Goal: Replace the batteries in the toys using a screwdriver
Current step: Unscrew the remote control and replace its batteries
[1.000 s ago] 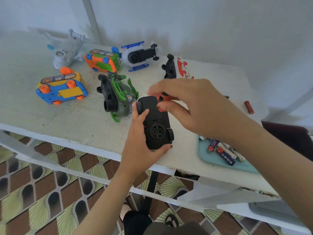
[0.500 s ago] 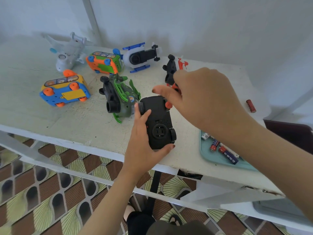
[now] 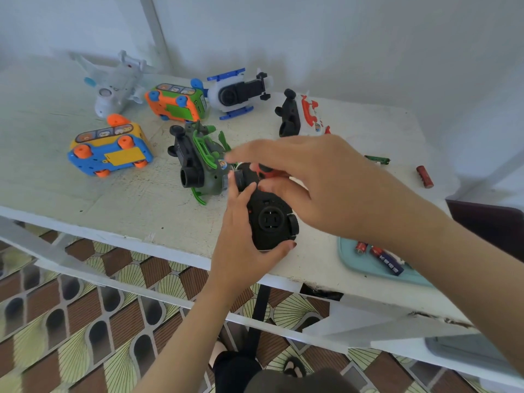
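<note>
Black toy (underside up) in hands

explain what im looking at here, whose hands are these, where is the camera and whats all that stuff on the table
There is no machine here. A person wears one camera on the head, so you look down at their own two hands.

The left hand grips a black toy car, turned underside up. The right hand reaches over the car's far end, where something small and red shows under its fingers. Whether it grips that, I cannot tell.

On the white table lie more toys: a green helicopter, two buses, a white plane and others. A teal tray at the right holds batteries.
</note>
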Action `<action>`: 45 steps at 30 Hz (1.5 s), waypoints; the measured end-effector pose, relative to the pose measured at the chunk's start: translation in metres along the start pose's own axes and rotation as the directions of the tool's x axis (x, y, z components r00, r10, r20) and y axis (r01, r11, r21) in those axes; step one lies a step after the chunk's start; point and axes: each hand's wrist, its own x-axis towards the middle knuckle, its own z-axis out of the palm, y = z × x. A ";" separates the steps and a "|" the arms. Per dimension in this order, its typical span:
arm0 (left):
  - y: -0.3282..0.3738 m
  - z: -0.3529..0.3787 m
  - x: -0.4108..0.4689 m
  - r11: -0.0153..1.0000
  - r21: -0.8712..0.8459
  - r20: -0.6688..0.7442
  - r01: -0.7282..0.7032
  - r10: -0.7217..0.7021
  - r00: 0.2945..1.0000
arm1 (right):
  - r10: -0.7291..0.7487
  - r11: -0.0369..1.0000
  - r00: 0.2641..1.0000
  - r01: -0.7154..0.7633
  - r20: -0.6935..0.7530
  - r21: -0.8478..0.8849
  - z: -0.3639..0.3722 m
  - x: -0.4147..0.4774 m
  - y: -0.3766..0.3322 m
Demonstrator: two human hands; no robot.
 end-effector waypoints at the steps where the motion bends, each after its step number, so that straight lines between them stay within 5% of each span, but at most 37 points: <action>1: -0.001 0.000 -0.001 1.000 0.012 0.000 -0.004 0.004 1.000 | 0.004 1.000 1.000 -0.004 -0.010 -0.010 -0.001 0.002 0.000; 10: 0.000 0.000 -0.004 0.999 0.009 -0.018 -0.035 0.035 0.999 | 0.135 0.972 0.974 -0.166 -0.182 -0.166 0.002 0.009 -0.001; 19: -0.003 0.002 -0.004 0.999 0.016 -0.032 -0.046 0.046 0.998 | 0.278 0.899 0.949 -0.311 -0.149 -0.309 -0.014 -0.005 -0.004; 22: 0.000 0.001 -0.005 0.999 -0.003 -0.029 -0.040 0.040 0.999 | 0.215 0.925 0.962 -0.255 -0.167 -0.282 -0.007 -0.015 0.003; 26: 0.001 0.001 -0.005 0.999 -0.008 -0.026 -0.042 0.041 0.999 | 0.035 0.999 0.998 -0.035 -0.045 0.012 -0.009 -0.017 0.017; 29: 0.000 0.001 -0.004 0.999 -0.011 -0.026 -0.042 0.042 0.999 | -0.160 0.986 0.985 0.163 -0.066 0.046 -0.008 -0.014 0.025; 33: 0.000 0.001 -0.004 0.999 0.001 -0.024 -0.038 0.038 0.999 | -0.229 0.973 0.966 0.230 -0.122 -0.006 -0.009 -0.010 0.025; 38: 0.000 0.000 -0.003 0.999 0.006 -0.026 -0.039 0.039 0.999 | -0.035 0.999 0.985 0.038 -0.167 0.014 -0.017 0.004 0.023; 45: 0.000 0.001 -0.004 0.999 0.009 -0.026 -0.041 0.041 0.999 | 0.175 0.937 0.970 -0.216 -0.166 -0.274 -0.027 0.013 0.012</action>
